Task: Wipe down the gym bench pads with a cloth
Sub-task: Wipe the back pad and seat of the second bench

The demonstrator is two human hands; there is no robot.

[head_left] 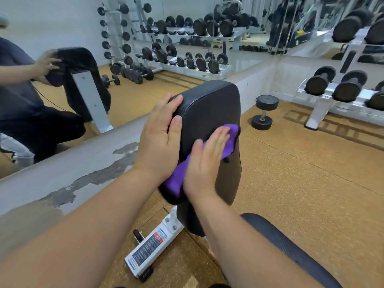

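The black back pad (209,104) of the gym bench stands raised in the middle of the view. My left hand (160,138) holds its upper left edge, fingers wrapped over the side and thumb on the front face. My right hand (205,163) lies flat with straight fingers, pressing a purple cloth (230,138) against the pad's front. The cloth runs diagonally from the pad's lower left to its right edge. The dark seat pad (276,235) lies at the lower right.
The bench's white frame (149,248) with a label sits on the cork-coloured floor. One black dumbbell (264,112) stands on the floor right of the pad. A dumbbell rack (340,94) is at the right. A mirror wall with a low grey ledge (68,167) runs along the left.
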